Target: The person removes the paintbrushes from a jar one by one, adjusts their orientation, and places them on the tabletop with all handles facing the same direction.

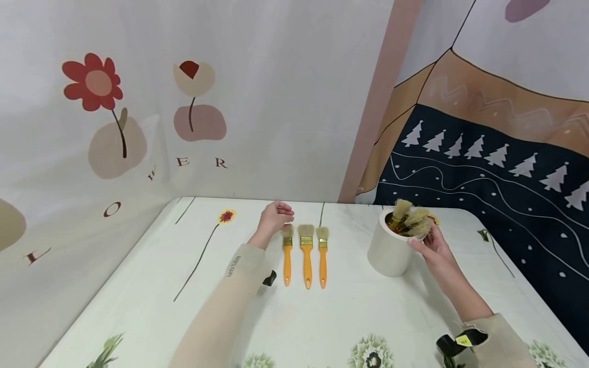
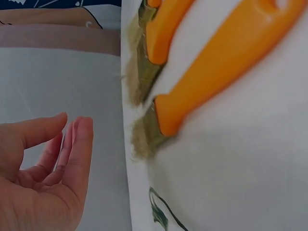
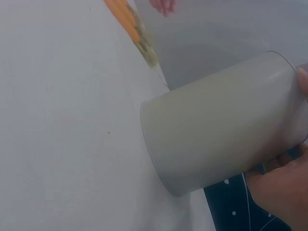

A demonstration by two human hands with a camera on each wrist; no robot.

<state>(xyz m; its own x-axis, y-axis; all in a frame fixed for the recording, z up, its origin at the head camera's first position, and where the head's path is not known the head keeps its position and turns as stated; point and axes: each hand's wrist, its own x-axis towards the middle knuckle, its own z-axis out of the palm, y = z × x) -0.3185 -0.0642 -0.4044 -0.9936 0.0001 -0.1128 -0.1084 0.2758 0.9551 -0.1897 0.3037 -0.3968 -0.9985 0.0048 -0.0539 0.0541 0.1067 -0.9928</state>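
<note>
Nearest, along the bottom edge, printed green-and-white blooms (image 1: 359, 347) on a pale tablecloth (image 1: 340, 317). Just above, two light sleeves: lettering and a black wrist device (image 1: 270, 279) on the left one, a second black device (image 1: 453, 345) with a yellow label at the right cuff.

Farther in, mid-table, three flat orange-handled paintbrushes in a row, handles toward the near side, bristles toward the far edge: left brush (image 1: 287, 263), wider middle brush (image 1: 307, 261), right brush (image 1: 323, 263), all well apart from the pot.

To the right of that row, a white cylindrical pot (image 1: 388, 255) on the table, mouth up; upright or faintly tilted, cannot tell. Inside, at least two more brushes (image 1: 417, 222), pale bristles poking above the rim, a gold ferrule visible, handles hidden. Gripped at its right side near the rim by the right hand (image 1: 436, 250), thumb on the near wall, fingers around the far side.

Just beyond the left brush's bristles, the left hand (image 1: 273, 219): fingers loosely bent, thumb apart from them, nothing held. Between left hand and pot, the middle and right brushes.

Farthest, behind the table, a whitish backdrop (image 1: 294, 112) with red and beige flowers and letters; at right, dark blue fabric (image 1: 506, 232) with white trees.
</note>
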